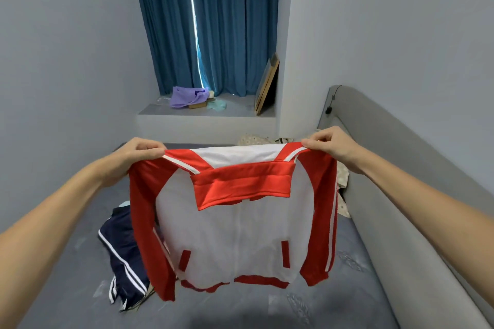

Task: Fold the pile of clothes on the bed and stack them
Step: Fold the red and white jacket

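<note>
The left hand [141, 151] and right hand [327, 143] each pinch a shoulder of the red and white jacket [235, 222], hanging above the bed [80, 262]. The person should lower it flat, sleeves spread out.

Counted two hands, the left hand [143, 151] and the right hand [327, 143], each pinching a shoulder of one red-and-white jacket [235, 224]. On the one bed [334, 304] lay one navy striped garment [124, 254] and one patterned heap [342, 176] by the headboard, its number of pieces unclear. On the window ledge sat one purple bag [185, 97] and two leaning frames [267, 85], before one pair of blue curtains [205, 21].
</note>
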`<state>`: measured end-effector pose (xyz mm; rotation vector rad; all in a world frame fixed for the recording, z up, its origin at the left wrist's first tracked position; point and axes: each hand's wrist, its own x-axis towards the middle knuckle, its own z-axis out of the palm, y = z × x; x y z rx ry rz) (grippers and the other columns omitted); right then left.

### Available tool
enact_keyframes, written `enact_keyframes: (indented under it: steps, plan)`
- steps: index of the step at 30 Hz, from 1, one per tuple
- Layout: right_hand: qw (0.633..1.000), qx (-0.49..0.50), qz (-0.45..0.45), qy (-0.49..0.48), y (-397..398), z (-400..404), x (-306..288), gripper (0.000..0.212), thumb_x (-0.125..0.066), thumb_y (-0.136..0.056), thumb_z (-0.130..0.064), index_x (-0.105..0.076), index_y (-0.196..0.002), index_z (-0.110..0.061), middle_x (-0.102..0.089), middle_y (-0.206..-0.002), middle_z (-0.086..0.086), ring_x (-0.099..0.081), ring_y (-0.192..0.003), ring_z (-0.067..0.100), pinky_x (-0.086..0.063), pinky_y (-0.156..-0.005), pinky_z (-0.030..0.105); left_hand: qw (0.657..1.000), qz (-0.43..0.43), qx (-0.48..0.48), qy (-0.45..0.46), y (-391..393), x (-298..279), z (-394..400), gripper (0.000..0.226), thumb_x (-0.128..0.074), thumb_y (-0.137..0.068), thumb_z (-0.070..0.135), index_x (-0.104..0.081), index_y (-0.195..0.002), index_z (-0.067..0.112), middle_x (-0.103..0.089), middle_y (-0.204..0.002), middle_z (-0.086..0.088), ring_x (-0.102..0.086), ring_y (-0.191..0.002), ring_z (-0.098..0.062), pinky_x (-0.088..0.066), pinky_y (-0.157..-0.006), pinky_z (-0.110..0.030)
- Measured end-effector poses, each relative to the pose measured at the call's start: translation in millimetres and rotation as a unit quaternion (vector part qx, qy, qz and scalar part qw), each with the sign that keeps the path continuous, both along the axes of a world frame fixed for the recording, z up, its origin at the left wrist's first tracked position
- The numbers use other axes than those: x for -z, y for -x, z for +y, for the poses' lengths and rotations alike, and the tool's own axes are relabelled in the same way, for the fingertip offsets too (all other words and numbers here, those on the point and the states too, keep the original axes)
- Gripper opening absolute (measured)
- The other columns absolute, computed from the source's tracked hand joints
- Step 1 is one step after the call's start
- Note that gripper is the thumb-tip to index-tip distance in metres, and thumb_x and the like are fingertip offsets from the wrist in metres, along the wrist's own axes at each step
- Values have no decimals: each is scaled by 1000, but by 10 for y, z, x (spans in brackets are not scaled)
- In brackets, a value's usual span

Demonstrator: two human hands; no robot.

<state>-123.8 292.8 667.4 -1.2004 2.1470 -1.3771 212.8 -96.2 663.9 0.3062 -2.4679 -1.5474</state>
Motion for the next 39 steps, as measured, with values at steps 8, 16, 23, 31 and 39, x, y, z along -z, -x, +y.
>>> enact_keyframes:
  steps: [8,16,23,31,39]
  plan:
    - [999,-6,-46,-15,-250,-243,405,12,-79,-90,-23,-79,-81,-14,-74,-82,0,-65,-76,7,-51,-70,17,999,-24,-43,6,-103,429,-227,32,-88,-80,37,-78,-91,9,-76,-86,-9,-68,-79,-12,-53,-70,-18]
    - [986,3,-80,-146,-77,-798,1302,5,-77,-93,-20,-82,-91,-18,-79,-94,-1,-68,-83,3,-52,-77,17,989,-118,-86,6,210,1324,-758,4,-80,-90,14,-82,-93,16,-79,-96,-10,-70,-83,-8,-54,-77,-17]
    - [977,-22,-46,-207,727,-1840,2644,15,-74,-96,-21,-78,-81,-18,-75,-81,-4,-63,-76,3,-48,-74,24,972,-165,-146,77,974,2590,-1531,9,-81,-90,19,-81,-84,26,-79,-88,7,-73,-85,-10,-56,-79,-25]
    - [980,36,-22,-195,1733,-3115,4686,29,-67,-99,-19,-68,-81,4,-65,-75,13,-54,-71,13,-41,-68,33,960,-160,-180,144,2188,4483,-2597,8,-76,-94,21,-76,-86,24,-75,-90,5,-69,-88,-15,-49,-78,-30]
    - [974,84,3,-211,2406,-3886,6199,24,-67,-100,-22,-69,-79,-11,-65,-74,-6,-55,-67,0,-40,-64,17,933,-210,-216,195,3051,6173,-3198,10,-69,-97,22,-75,-96,14,-72,-94,-10,-66,-96,-34,-47,-81,-38]
